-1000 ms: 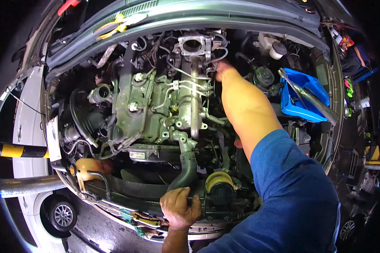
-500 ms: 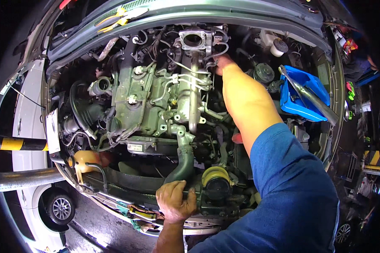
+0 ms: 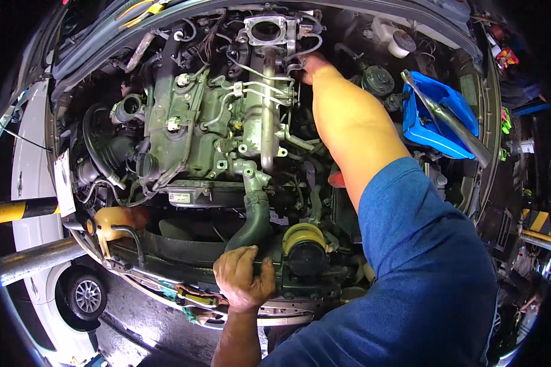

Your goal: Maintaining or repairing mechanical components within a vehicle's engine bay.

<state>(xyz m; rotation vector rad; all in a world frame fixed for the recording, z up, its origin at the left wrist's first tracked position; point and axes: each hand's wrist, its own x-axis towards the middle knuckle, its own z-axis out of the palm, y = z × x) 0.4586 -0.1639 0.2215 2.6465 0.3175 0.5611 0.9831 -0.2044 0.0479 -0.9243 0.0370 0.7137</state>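
My left hand [image 3: 243, 278] has its fingers curled over the black front crossmember [image 3: 165, 260], just below a thick dark green hose [image 3: 251, 214]. My right arm stretches deep into the engine bay; only part of my right hand [image 3: 314, 66] shows, beside a metal throttle flange [image 3: 265, 30] and some thin hoses, and its fingertips and anything in them are hidden. A silver metal tube [image 3: 267, 122] runs down the engine [image 3: 177, 147] from near that flange.
A blue bin [image 3: 428, 131] with a long bar [image 3: 459, 134] across it rests right. Yellow-handled pliers [image 3: 144, 15] lie on the cowl. A cream reservoir [image 3: 113, 223], yellow-black posts [image 3: 18, 211] and a white car [image 3: 40, 147] are left. A co-worker's arm [image 3: 532, 92] shows far right.
The whole engine bay has moved up and slightly left in the picture. My left hand still rests at the front crossmember, and my right arm still reaches in beside the flange.
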